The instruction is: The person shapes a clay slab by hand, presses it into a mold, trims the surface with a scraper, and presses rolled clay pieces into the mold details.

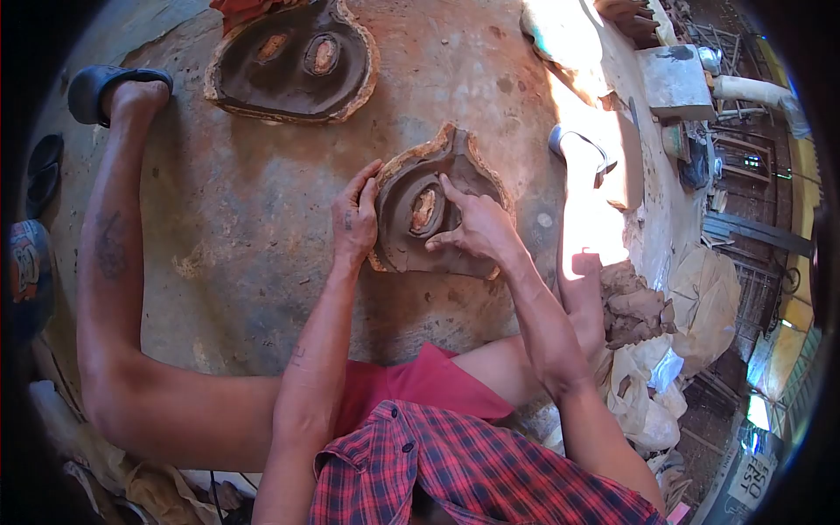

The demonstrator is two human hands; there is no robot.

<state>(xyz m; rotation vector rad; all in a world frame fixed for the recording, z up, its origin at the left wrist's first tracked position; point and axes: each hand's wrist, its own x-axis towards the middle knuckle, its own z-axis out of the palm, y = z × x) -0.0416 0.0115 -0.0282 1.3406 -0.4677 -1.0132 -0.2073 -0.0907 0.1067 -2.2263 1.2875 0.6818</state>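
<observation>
A mould with a rough pale rim [503, 188] lies on the floor in front of me, lined with dark wet clay. Inside it is a raised oval ring around a pale, rough centre [423, 211]. My left hand [354, 219] rests against the mould's left rim, its fingers closed together along the edge. Over the right part of the clay is my right hand [477, 225], with the index finger stretched to the clay above the oval and the thumb spread below it. Neither hand holds a loose object.
A second clay-lined mould [293, 83] with two oval openings lies at the upper left, a red cloth [245, 10] at its top. My bare legs spread either side. Clay lumps [632, 302] and crumpled sacks [703, 297] are at the right, near a grey block [674, 80].
</observation>
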